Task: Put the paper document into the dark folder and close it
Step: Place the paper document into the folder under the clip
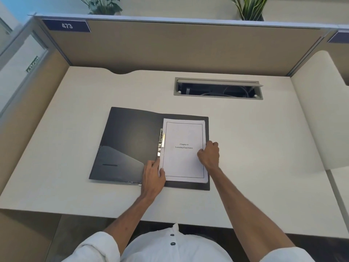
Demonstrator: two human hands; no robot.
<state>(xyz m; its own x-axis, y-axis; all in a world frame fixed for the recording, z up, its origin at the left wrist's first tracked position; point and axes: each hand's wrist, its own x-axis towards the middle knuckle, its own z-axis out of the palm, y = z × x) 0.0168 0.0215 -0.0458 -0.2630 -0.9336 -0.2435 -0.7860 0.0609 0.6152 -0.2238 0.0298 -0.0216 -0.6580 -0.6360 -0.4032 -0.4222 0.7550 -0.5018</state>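
The dark folder (130, 140) lies open and flat on the white desk (255, 148). A white paper document (183, 159), a stack of sheets with a printed title page, rests on the folder's right half beside the metal clip (161, 142) at the spine. My left hand (153, 176) grips the stack's lower left corner, thumb on top of the paper. My right hand (208, 155) is curled on the stack's right edge, fingers over the sheets.
An open cable tray (218, 88) is sunk into the desk behind the folder. Beige partition walls (170, 46) enclose the desk at the back and sides. A curved white panel (319, 110) rises at the right. Plants (249, 7) stand beyond the partition.
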